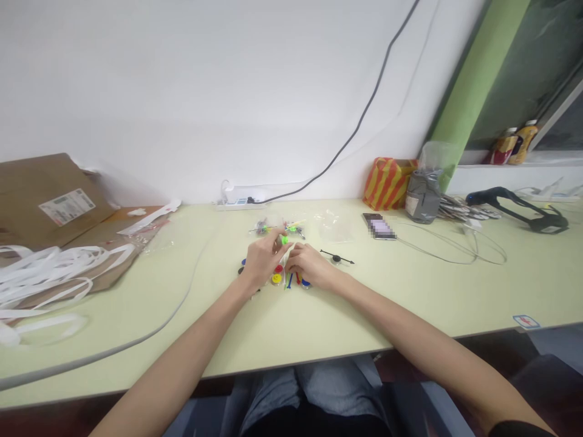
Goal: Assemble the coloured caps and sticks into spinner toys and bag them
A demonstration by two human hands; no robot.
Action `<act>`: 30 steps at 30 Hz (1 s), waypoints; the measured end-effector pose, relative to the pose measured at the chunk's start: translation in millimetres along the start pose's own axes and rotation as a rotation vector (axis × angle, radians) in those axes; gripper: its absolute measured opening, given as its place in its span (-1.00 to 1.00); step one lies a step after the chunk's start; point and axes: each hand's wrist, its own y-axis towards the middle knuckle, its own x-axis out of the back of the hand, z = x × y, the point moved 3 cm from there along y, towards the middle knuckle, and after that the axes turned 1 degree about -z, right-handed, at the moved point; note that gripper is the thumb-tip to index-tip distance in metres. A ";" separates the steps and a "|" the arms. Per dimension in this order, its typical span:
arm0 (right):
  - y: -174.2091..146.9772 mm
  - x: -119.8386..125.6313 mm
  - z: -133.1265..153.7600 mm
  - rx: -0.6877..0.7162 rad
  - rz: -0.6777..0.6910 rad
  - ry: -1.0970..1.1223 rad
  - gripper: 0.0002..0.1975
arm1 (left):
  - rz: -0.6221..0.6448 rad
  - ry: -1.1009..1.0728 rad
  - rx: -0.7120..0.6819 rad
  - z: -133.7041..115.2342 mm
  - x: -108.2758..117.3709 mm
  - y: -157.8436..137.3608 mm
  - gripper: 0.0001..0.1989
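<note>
My left hand (pixel 262 260) is closed in a pinch on a bright green round plastic piece (pixel 284 240), held a little above the table. Close beside it, my right hand (pixel 310 264) has its fingers curled together and pointing down; what they hold, if anything, is hidden. Below the hands lie a yellow disc (pixel 276 279), a red disc (pixel 279 268) and a blue disc (pixel 305 283). Small plastic arrows are there too, among them a blue arrow (pixel 289 281) and a red arrow (pixel 298 278). A black arrow spinner (pixel 336 258) lies right of my right hand.
Behind the hands lie several colourful spinner pieces (pixel 295 229) and a clear plastic bag (pixel 334 226). A phone (pixel 379 226) with a cable sits to the right, near a striped bag (pixel 386 184). Cardboard (pixel 50 194) and white straps (pixel 59 276) cover the left side. A grey cable (pixel 150 332) crosses the table.
</note>
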 end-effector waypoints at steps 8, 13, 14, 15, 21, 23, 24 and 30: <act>0.3 -2.8 -0.6 0.040 -0.036 -0.042 -0.75 | 0.064 -0.003 -0.012 -2.8 -1.1 -0.9 -0.74; -0.1 -4.2 -1.2 0.007 -0.023 -0.038 -0.74 | 0.075 0.038 -0.021 -3.6 -1.7 -1.5 -0.75; -0.1 -4.0 -1.3 0.004 -0.020 -0.041 -0.75 | 0.081 0.046 -0.019 -2.9 -2.2 -1.5 -0.75; 0.0 -3.7 -1.4 0.003 -0.017 -0.042 -0.75 | 0.087 0.052 -0.017 -2.2 -2.7 -1.4 -0.75; 0.1 -2.5 -3.0 0.030 -0.017 -0.027 -0.72 | 0.101 0.100 -0.045 1.1 -4.7 -0.5 -0.73; 0.3 -2.6 -3.3 0.055 -0.022 -0.021 -0.70 | 0.099 0.109 -0.065 1.3 -4.8 -0.3 -0.73; 0.4 -2.8 -3.6 0.069 -0.027 -0.018 -0.70 | 0.094 0.108 -0.070 1.3 -4.7 -0.3 -0.72; 0.9 -3.8 -7.3 0.099 -0.084 0.003 -0.71 | 0.023 0.091 -0.027 1.3 -2.6 -0.3 -0.69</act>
